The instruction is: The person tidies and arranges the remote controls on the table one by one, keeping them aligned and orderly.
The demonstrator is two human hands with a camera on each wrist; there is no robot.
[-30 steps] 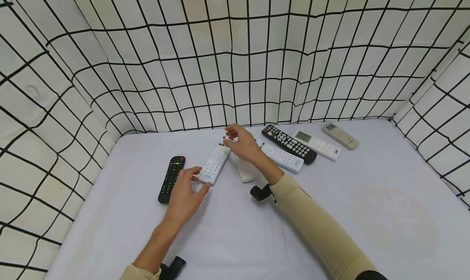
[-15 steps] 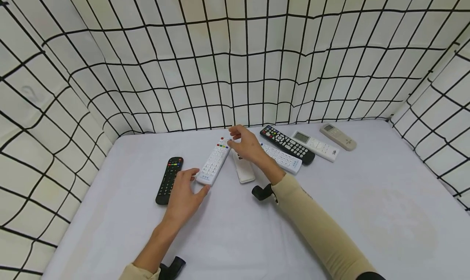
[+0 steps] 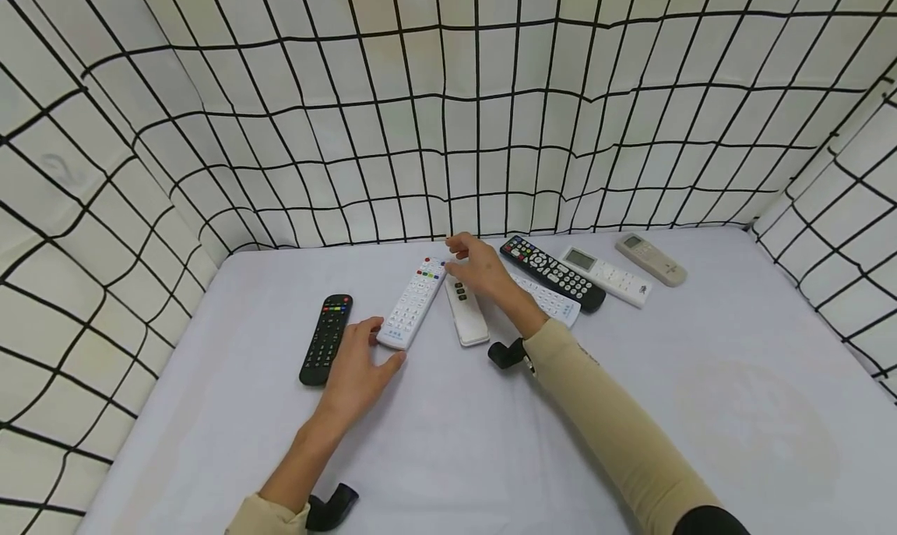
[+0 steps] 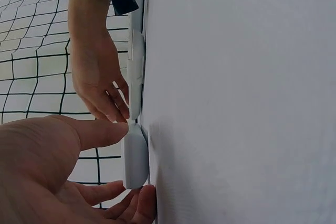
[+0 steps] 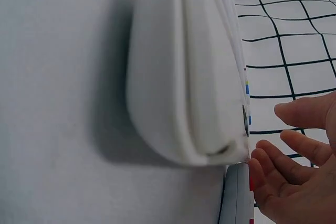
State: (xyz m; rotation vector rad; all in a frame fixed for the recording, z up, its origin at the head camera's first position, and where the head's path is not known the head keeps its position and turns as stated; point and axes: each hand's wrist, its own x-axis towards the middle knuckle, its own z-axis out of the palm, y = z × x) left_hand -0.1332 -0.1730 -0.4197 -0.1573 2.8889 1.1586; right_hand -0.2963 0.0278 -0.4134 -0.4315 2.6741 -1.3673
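A white remote control (image 3: 410,305) with coloured buttons lies aslant on the white-covered table. At its near end my left hand (image 3: 356,374) rests with the thumb and fingertips spread to either side. The left wrist view puts the thumb tip right at one edge of the white remote (image 4: 136,156), the fingers at the opposite edge. My right hand (image 3: 480,268) hovers near its far end, loosely bent fingers holding nothing. Under that hand lies a slim white remote (image 3: 467,314), its far part partly covered. The right wrist view shows my right hand (image 5: 299,166) beyond a blurred white remote (image 5: 163,77).
A black remote (image 3: 328,339) lies left of my left hand. To the right are a part-hidden white remote (image 3: 554,301), a black one (image 3: 550,272), a white one with a screen (image 3: 608,276) and a beige one (image 3: 652,260). Black netting (image 3: 476,99) encloses the table.
My right hand has drifted right, off the far end of the white remote, uncovering its coloured buttons and more of the slim remote. The left hand and the remotes have kept their places.
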